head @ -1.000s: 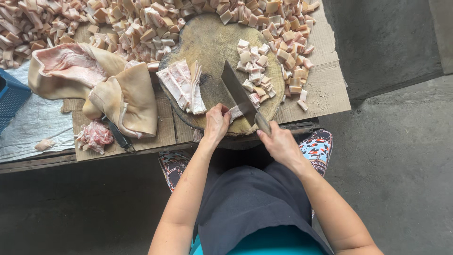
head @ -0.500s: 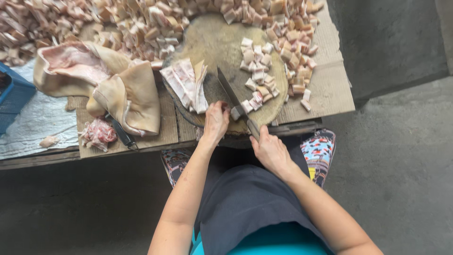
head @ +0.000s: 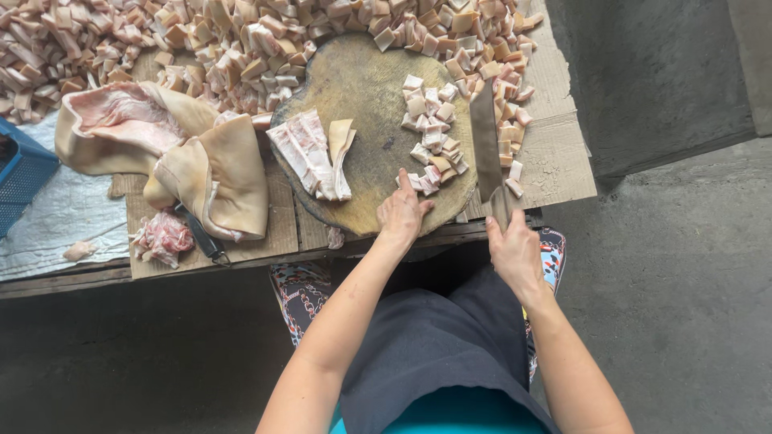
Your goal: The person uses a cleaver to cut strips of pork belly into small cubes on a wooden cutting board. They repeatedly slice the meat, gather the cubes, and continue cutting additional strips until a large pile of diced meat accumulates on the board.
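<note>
Head view, single entry. Round, worn wooden chopping block (head: 366, 88) set on a low bench covered with brown corrugated cardboard sheet (head: 555, 153). Left hand (head: 402, 213): fingers loosely spread, palm down on the near edge of the block, fingertips touching the small cut cubes of pale pork skin and fat (head: 434, 141); it grips nothing. Right hand (head: 515, 253): closed round the handle of a broad steel cleaver (head: 485, 137), the blade lying along the block's right edge, just beside the cubes. Uncut stack of pink-and-white pork strips (head: 310, 153) sits left of centre on the block, apart from both hands. Large heap of diced pork pieces (head: 265, 44) fills the far side of the bench. Folded slabs of raw pork skin, cream outside and pink inside (head: 173, 153), lie at the left, with a dark-handled small knife (head: 201, 233) partly under them and a small pink meat scrap (head: 163, 235) beside it. Blue plastic crate (head: 20, 173) at far left. Risks, as judged: the left fingertips lie near the blade's line, so a careless chop could nick them; greasy fat could let the handle slip; cubes at the right rim could roll off onto the grey concrete floor (head: 683, 289).
</note>
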